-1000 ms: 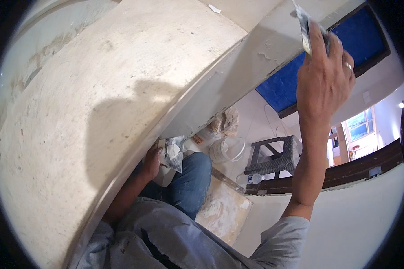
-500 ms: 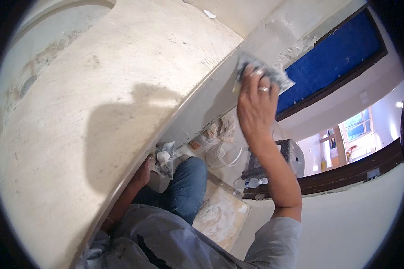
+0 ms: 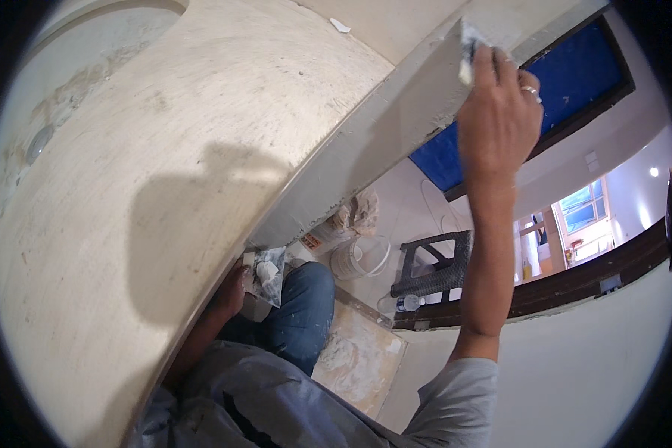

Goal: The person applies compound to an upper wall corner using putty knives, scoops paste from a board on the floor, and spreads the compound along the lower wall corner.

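Note:
My right hand (image 3: 500,119) is raised at the upper right, its fingers closed round a flat putty scraper (image 3: 467,60). The scraper's blade lies against the upper end of a grey, freshly smoothed strip (image 3: 351,164) along the wall's edge. Low beside the wall, my left hand (image 3: 236,290) grips a second flat metal blade (image 3: 276,295). White lumps of putty (image 3: 266,272) sit on that blade, just above my bent knee. The wall's edge partly hides the left fingers.
A broad cream wall (image 3: 224,112) fills the left. Below the strip stand a white bucket (image 3: 347,263), a crumpled bag (image 3: 364,212), a dark stool (image 3: 448,276) and a clear bottle (image 3: 408,303). A dark-framed blue panel (image 3: 586,71) lies beyond my right hand.
My right hand has slid the scraper up and to the right along the strip, and the blade is turned more edge-on. My left hand holds its blade in nearly the same place.

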The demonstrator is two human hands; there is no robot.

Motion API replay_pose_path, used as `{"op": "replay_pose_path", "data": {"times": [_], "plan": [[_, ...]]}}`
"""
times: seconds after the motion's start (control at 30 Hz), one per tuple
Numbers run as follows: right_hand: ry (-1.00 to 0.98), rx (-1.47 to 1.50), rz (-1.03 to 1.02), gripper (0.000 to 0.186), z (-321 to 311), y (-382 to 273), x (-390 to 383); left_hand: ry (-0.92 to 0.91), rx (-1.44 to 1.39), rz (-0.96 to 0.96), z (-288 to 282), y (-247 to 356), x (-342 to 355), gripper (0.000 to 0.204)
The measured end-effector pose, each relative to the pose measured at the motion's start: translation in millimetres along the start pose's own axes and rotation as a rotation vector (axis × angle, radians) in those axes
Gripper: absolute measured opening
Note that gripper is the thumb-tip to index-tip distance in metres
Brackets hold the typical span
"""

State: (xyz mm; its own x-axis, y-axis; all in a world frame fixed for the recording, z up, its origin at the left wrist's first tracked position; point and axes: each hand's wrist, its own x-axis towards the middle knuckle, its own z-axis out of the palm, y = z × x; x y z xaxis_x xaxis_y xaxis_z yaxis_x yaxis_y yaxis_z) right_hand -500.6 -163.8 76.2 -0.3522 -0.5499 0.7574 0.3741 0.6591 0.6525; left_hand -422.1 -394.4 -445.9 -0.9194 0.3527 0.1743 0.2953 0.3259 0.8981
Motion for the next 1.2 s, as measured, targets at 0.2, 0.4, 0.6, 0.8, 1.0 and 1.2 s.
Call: {"op": "replay_pose_path", "data": {"times": [0.2,0.4,0.6,0.8,1.0,1.2], "plan": [[-0.116,0.137,-0.048,0.033,-3,-53,-58,0.195,-0.054,-0.115,22,-52,-3,0.036],[-0.366,0.283,-0.086,0.033,-27,-84,-97,0.220,0.116,-0.070,15,-55,-7,0.036],[-0.218,0.154,0.093,0.031,-57,-24,-9,0.169,0.225,-0.036,13,-52,-16,0.036],[-0.109,0.179,0.065,0.034,-13,-20,6,0.000,0.250,-0.021,14,-37,-7,0.038],[-0.237,0.184,-0.077,0.036,-15,-66,-51,0.194,0.144,-0.051,18,-58,-8,0.037],[-0.332,0.256,-0.027,0.025,-47,-41,-13,0.160,0.216,0.002,5,-48,-13,0.036]]}}
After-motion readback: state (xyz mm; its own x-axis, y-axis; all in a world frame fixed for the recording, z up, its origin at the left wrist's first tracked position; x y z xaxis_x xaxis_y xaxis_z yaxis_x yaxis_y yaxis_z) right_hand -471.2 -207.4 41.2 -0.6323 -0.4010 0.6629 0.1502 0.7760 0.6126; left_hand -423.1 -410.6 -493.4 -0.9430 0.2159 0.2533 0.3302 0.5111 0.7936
